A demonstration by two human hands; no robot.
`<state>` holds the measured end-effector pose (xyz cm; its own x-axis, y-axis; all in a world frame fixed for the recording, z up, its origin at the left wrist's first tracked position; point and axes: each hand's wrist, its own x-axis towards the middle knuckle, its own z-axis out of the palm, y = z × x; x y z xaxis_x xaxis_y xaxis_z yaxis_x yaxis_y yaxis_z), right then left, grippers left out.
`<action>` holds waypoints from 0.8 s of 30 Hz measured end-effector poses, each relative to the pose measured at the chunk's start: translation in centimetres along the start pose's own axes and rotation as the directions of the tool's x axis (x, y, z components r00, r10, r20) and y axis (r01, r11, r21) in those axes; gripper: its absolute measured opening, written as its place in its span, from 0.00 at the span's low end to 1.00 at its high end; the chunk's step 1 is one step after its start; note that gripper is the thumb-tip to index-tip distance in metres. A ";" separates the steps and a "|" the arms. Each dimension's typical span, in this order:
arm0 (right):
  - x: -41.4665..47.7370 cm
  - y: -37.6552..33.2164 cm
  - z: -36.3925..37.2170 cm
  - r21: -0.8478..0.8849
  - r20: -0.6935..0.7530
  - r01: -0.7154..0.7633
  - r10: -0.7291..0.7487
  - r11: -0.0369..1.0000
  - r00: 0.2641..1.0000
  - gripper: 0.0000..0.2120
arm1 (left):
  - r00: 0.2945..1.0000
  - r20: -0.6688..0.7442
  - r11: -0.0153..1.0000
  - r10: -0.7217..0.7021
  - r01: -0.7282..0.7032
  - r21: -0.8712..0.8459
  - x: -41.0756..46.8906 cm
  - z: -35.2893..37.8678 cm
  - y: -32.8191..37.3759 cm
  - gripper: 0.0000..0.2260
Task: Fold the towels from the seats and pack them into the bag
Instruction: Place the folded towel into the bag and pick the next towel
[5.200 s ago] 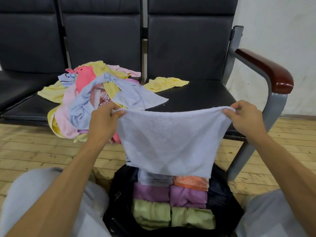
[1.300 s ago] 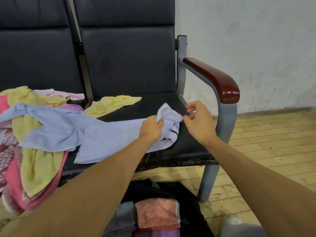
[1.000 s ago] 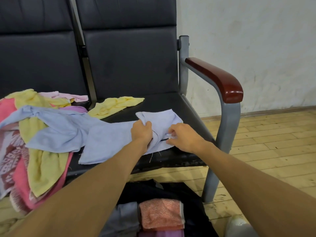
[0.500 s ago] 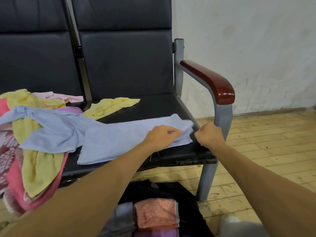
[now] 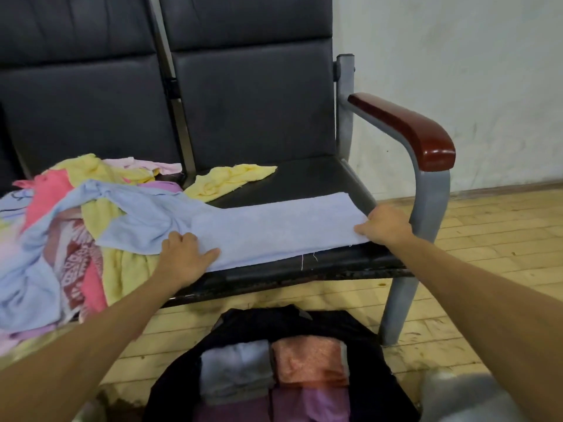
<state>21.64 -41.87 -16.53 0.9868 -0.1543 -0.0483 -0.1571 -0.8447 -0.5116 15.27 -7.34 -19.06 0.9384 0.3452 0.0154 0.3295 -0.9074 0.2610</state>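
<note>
A light blue towel [image 5: 274,233] lies spread as a long flat strip across the front of the right-hand black seat [image 5: 307,178]. My left hand [image 5: 184,257] rests on the towel's left end, thumb spread out over the cloth. My right hand [image 5: 385,223] holds the right end, thumb on top and fingers hidden past the edge. On the floor below stands the open black bag [image 5: 243,324], with folded grey, orange and purple towels packed inside. A heap of unfolded towels [image 5: 76,226] covers the left seat, and a crumpled yellow towel [image 5: 231,179] lies further back.
A grey metal armrest with a red-brown wooden top [image 5: 405,126] stands just right of my right hand. Behind it is a white wall [image 5: 457,71]. The floor is pale wood planks [image 5: 487,233]. My knee in grey cloth [image 5: 463,397] shows at the bottom right.
The bunched towel end has been pulled out flat along the seat. My left hand slid from the middle to the left end, and my right hand stayed at the right end.
</note>
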 end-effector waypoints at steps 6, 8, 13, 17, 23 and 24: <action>-0.9 -1.4 -1.4 0.099 0.168 -0.131 0.113 0.986 0.979 0.18 | 0.997 -0.049 0.974 0.060 -0.069 -0.216 -1.4 0.3 -1.3 0.22; -1.6 -1.7 -1.6 0.096 0.225 -0.160 0.135 0.982 0.965 0.10 | 0.994 -0.089 0.938 0.063 -0.089 -0.335 -2.3 0.4 -1.6 0.16; -3.0 -1.8 -1.7 0.232 0.258 -0.220 0.158 0.948 0.953 0.07 | 0.999 -0.048 0.808 -0.024 -0.009 -0.589 -3.5 -1.0 -1.8 0.08; -3.9 -1.7 -1.4 0.451 0.352 -0.314 0.156 0.835 0.923 0.08 | 0.980 0.170 0.342 -0.101 0.194 -0.919 -4.4 -2.0 -1.9 0.13; -4.0 -2.2 -0.8 0.579 0.284 -0.295 0.151 0.760 0.947 0.09 | 0.935 0.335 -0.191 -0.118 0.310 -0.931 -4.5 -2.8 -0.7 0.05; -4.0 -2.3 -0.8 0.577 0.277 -0.293 0.154 0.762 0.948 0.07 | 0.937 0.315 -0.186 -0.154 0.286 -0.940 -4.2 -2.5 -0.6 0.05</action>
<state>18.00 -39.75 -14.52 0.9222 -0.1348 -0.3625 -0.3867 -0.3029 -0.8710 10.87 -7.65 -16.91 0.8610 0.3874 -0.3296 0.1089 0.4926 0.8634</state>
